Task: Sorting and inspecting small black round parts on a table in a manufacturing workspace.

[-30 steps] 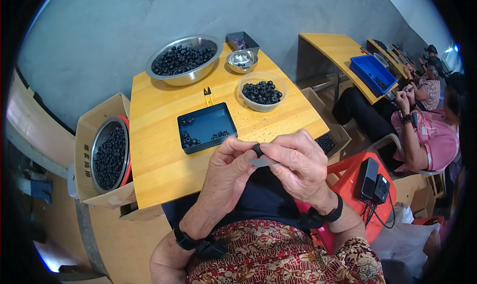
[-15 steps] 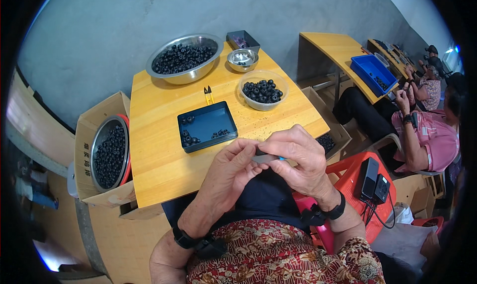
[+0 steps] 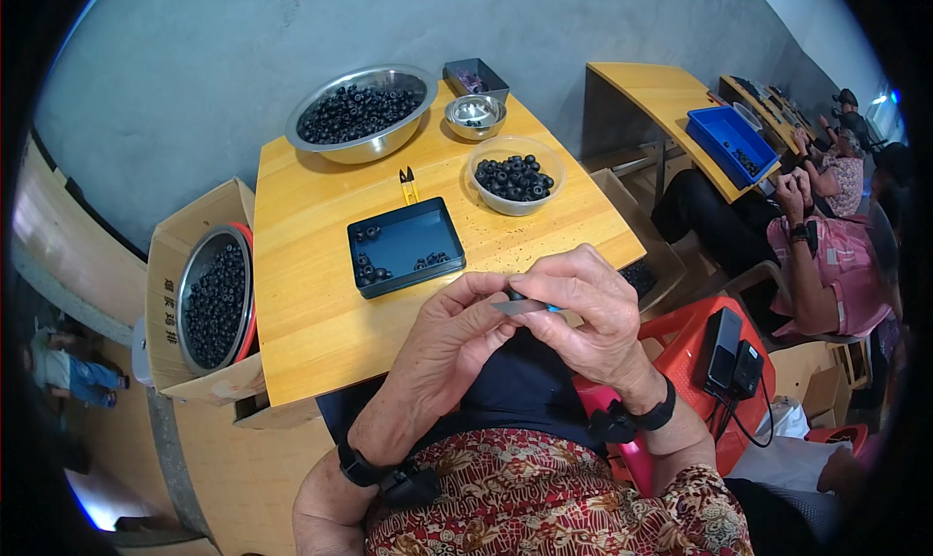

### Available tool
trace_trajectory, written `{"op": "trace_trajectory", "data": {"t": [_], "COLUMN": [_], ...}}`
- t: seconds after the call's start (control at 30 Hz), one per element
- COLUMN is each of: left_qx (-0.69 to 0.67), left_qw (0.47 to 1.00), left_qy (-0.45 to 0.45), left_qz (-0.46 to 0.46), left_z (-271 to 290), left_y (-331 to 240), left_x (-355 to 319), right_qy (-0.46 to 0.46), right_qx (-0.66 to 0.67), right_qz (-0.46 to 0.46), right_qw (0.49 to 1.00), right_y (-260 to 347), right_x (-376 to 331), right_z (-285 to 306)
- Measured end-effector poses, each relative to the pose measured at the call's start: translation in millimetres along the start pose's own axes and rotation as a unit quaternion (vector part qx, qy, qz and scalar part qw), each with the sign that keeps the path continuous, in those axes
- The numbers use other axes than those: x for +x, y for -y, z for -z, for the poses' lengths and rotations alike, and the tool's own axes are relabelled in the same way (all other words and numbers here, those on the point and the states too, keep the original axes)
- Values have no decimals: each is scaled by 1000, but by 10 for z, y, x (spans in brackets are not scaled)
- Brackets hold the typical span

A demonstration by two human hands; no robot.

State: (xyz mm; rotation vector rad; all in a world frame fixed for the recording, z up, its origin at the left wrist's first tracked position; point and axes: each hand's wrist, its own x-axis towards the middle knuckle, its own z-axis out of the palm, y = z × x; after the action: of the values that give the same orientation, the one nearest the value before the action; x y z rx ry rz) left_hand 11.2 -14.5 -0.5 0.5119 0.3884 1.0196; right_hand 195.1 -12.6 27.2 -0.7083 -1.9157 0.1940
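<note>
In front of me, over the table's near edge, my two hands meet. My right hand (image 3: 588, 313) is closed on a small knife; its short grey blade (image 3: 520, 306) points left, and a bit of blue handle shows by the fingers. My left hand (image 3: 452, 332) pinches at the blade's tip. A small dark part (image 3: 513, 294) shows between the fingertips, mostly covered. Just beyond lies a dark blue tray (image 3: 413, 230) with several black ring-shaped parts (image 3: 369, 272) in its corners. Yellow-handled thread snips (image 3: 408, 187) lie behind it.
On the wooden table (image 3: 301, 235) stand a large steel bowl (image 3: 364, 153) of black rings, a clear tub (image 3: 512, 206), small steel bowls (image 3: 474, 123) and a dark box (image 3: 478, 78). A carton (image 3: 204, 264) stands left, a red stool (image 3: 680, 362) right. People sit at tables further right.
The knife blade now shows more fully between my hands, and the left fingers have shifted slightly around the dark part. On the right, the seated person in pink has leaned a little.
</note>
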Motion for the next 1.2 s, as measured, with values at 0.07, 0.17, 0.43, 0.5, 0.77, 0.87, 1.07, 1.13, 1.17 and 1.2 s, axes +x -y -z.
{"op": "trace_trajectory", "data": {"t": [0.07, 0.17, 0.43, 0.5, 0.77, 0.87, 1.07, 1.13, 1.17, 1.2], "left_qx": [-1, -43, -67, -65, -64, -59, -45, -28, -26, -23], "left_qw": [1000, 998, 996, 996, 996, 995, 996, 996, 996, 996], "left_qy": [4, 23, 46, 49, 54, 63, 63, 60, 60, 58], "left_qz": [-6, -25, -44, -39, -33, -43, -50, -54, -53, -57], "left_z": [-1, -20, -9, -6, -33, 29, 34, 55, 39, 13], "left_y": [10, 14, 45, 48, 49, 68, 37, 38, 31, 24], "left_x": [-3, -17, -14, -7, -19, 1, 13, 29, 25, 17], "right_qy": [7, -8, -33, -35, -38, -29, -27, -54, -56, -51], "right_qx": [-9, -116, -265, -261, -267, -261, -256, -201, -201, -174], "right_qz": [12, 64, 137, 134, 118, 140, 124, 105, 105, 101], "right_qw": [1000, 991, 954, 955, 956, 955, 958, 972, 972, 978], "right_y": [-6, 12, -28, -46, -50, -19, -14, -22, -2, 38], "right_x": [-7, -41, -106, -109, -89, -85, -83, -73, -55, -25], "right_z": [1, -1, -18, -17, -3, 0, -14, -16, -18, -21]}}
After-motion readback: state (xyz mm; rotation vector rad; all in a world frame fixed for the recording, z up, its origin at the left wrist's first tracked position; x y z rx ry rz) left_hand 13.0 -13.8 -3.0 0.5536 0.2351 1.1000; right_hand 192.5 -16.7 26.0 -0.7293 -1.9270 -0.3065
